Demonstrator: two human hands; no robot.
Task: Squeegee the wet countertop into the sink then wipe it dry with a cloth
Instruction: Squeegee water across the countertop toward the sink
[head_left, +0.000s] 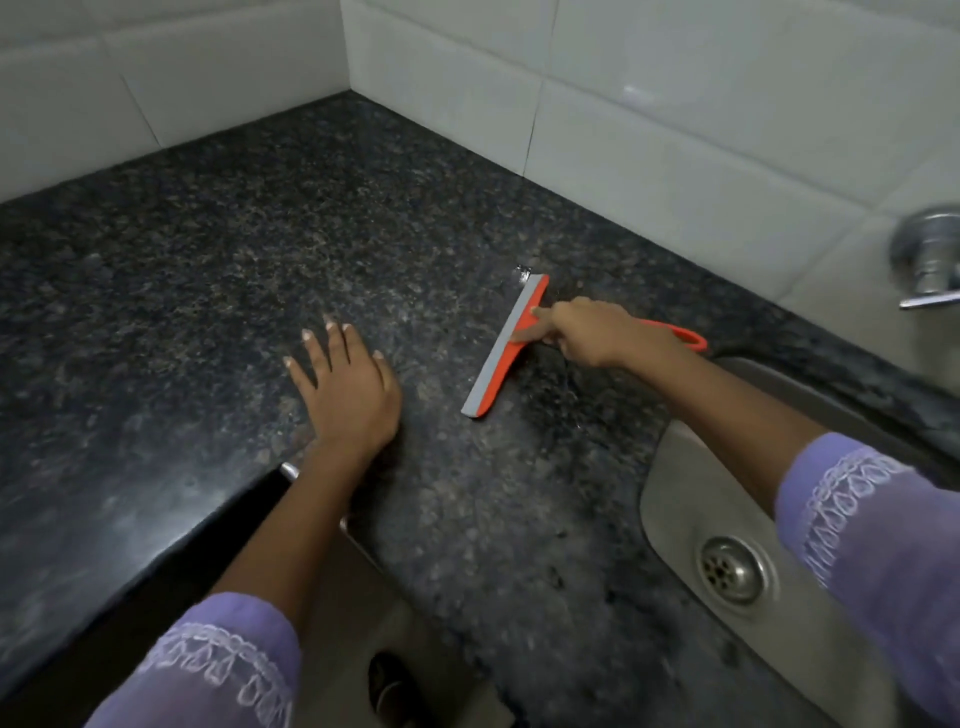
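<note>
One orange squeegee (511, 343) with a grey blade is laid blade-down on the dark speckled countertop (208, 270), set diagonally, left of the steel sink (691, 499) and near the tiled wall (649, 130). It is gripped by the right hand (597, 335), fingers closed round the handle, index finger pressed along the head; the handle loop is seen behind the wrist. Left hand (348, 389) is laid flat on the counter beside the blade, apart from it, fingers spread, nothing held; lilac sleeves (872, 540) and a chrome tap (930, 260) at the right edge are noted.
</note>
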